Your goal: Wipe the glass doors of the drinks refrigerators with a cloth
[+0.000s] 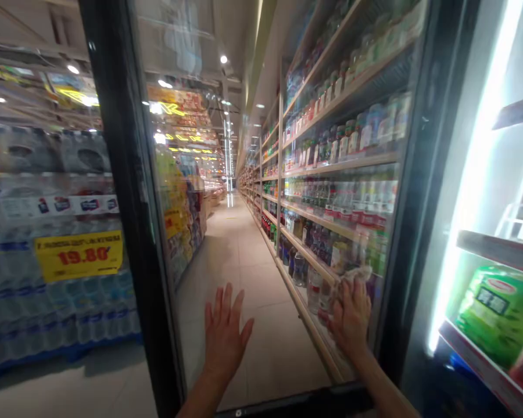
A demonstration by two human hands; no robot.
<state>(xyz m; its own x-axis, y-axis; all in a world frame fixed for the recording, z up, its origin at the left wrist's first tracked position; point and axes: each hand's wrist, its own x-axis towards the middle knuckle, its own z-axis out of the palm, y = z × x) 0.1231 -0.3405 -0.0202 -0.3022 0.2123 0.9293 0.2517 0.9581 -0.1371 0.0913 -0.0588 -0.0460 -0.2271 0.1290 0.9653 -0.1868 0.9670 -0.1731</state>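
Note:
A glass cooler door (244, 360) with a dark frame stands in front of me, swung outward. My left hand (225, 334) is open at the lower left of the pane, fingers spread and pointing up; whether it touches the glass I cannot tell. At the lower right of the pane, my right hand (351, 316) presses a crumpled whitish cloth (356, 274) against the glass. Part of the cloth is hidden under the fingers.
To the right, lit cooler shelves (497, 249) hold a green package (497, 307). Stacked bottle packs (61, 302) with a yellow price sign (79, 255) stand at left. Through the glass appear a tiled aisle (235, 232) and shelves of bottles (340, 139), at least partly reflected.

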